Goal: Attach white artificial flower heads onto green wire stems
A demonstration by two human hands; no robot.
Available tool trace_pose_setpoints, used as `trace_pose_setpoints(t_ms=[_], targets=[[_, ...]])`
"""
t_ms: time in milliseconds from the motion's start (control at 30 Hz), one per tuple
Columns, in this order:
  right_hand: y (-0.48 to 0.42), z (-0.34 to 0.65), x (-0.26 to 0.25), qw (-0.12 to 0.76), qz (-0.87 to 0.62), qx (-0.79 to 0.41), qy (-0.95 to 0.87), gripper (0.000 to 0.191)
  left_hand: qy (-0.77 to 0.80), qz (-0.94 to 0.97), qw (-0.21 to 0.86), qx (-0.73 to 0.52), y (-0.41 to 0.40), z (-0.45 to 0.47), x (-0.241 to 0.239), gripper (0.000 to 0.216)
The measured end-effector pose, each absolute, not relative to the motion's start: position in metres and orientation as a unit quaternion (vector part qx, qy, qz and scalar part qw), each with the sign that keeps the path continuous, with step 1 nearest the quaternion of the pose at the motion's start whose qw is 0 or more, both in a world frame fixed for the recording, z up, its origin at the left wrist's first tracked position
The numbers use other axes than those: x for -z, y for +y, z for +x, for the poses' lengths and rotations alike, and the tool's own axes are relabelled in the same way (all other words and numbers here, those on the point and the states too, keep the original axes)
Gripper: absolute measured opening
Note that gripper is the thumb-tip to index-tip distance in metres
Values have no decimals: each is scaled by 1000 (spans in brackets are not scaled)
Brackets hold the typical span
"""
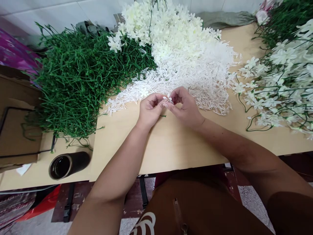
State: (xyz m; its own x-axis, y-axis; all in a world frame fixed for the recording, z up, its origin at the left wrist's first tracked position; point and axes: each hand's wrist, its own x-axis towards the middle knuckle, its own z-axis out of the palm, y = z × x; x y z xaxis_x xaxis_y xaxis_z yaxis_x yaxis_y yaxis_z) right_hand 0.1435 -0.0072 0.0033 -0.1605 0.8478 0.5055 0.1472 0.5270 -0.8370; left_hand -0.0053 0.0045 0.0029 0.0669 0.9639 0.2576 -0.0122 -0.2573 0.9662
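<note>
Above the table, my left hand (pixel 152 109) and my right hand (pixel 184 106) meet at the fingertips, both closed in a pinch. Between them shows a small white artificial flower (pixel 167 99), its petals partly covered by my fingers. A short green stem end (pixel 163 116) pokes out below my left hand. Just beyond my hands spreads a heap of thin white flower stamens (pixel 195 81). Behind it rises a pile of white artificial petals (pixel 176 32). A large mass of green plastic stems (pixel 73 71) lies to the left.
Assembled white flowers on green stems (pixel 283 88) cover the right side of the wooden table (pixel 171 150). A dark cylindrical container (pixel 69 164) and a cardboard box (pixel 19 127) are at the left. A tiled wall (pixel 49 16) runs along the back.
</note>
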Motion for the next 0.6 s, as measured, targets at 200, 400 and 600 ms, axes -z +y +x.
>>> trace_pose_setpoints(t_ms=[200, 400, 600], targets=[[0, 150, 1, 528, -394, -326, -678, 27, 413, 599, 464, -505, 6, -14, -4, 41], [6, 162, 4, 498, -422, -302, -694, 9, 541, 638, 289, -464, 19, -37, 1, 16], [10, 171, 0, 483, -448, -323, -680, 6, 558, 744, 166, -328, 15, -38, 1, 18]])
